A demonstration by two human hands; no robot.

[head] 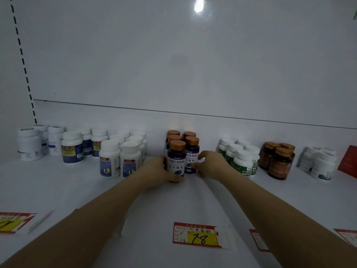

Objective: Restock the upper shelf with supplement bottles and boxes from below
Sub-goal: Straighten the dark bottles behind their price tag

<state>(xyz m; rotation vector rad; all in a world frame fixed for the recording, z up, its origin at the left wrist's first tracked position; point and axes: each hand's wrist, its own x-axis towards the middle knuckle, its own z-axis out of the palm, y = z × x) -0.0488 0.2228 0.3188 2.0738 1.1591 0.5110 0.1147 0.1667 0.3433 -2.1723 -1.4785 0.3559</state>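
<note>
Several dark purple-labelled bottles with copper caps stand in two rows in the middle of the white shelf [173,206]. My left hand [158,171] grips the front left bottle [176,161] from its left side, thumb under its base edge. My right hand [210,165] holds the front right bottle [191,157] from the right, fingers curled against its label. Both bottles stand upright on the shelf, touching each other.
White bottles with blue labels [119,159] stand left of the dark ones; green-labelled white bottles [241,159], amber bottles [278,161], more white bottles [320,165] and a red box [349,161] stand to the right. Price tags [197,235] line the shelf's front edge.
</note>
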